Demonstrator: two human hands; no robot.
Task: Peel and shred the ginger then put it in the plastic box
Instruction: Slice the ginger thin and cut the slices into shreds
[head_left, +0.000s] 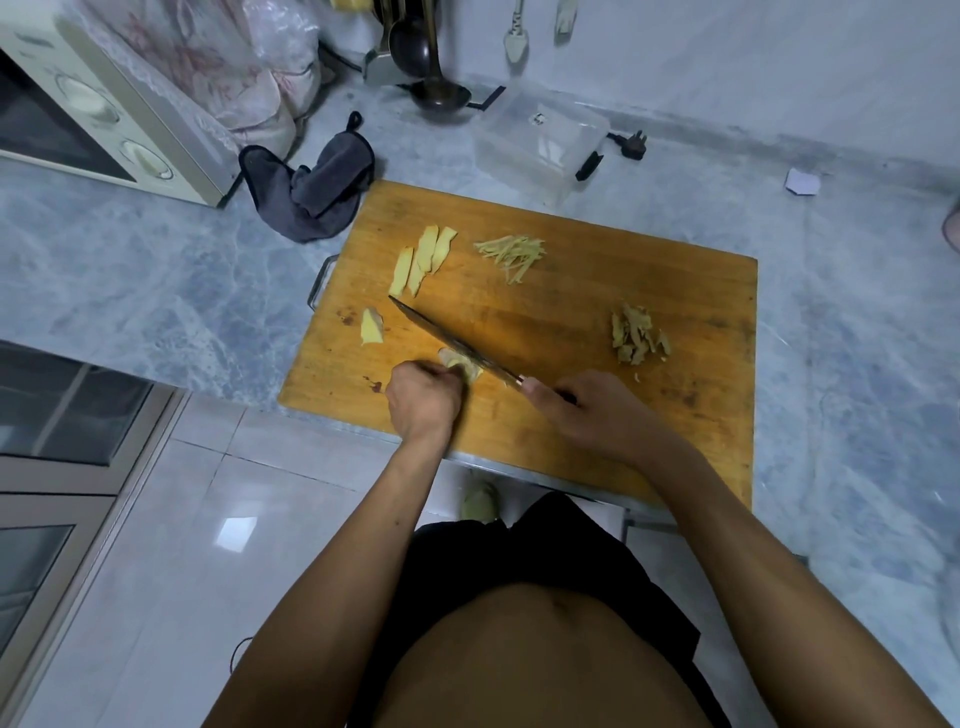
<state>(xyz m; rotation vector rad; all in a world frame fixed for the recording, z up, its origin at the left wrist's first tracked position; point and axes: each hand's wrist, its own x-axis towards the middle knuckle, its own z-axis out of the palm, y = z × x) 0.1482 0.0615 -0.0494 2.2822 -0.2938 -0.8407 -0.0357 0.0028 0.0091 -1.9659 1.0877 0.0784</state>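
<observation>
While gripped, knife (447, 340) points far-left across ginger (464, 365).

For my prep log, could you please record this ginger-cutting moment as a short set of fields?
left hand: holds ginger piece on the cutting board
right hand: grips knife, blade against that piece
slices: far left of board, uncut
shreds: small pile, far middle
peels: pile at right
spare chunk: left edge
plastic box: beyond board, no ginger visible in it
</observation>
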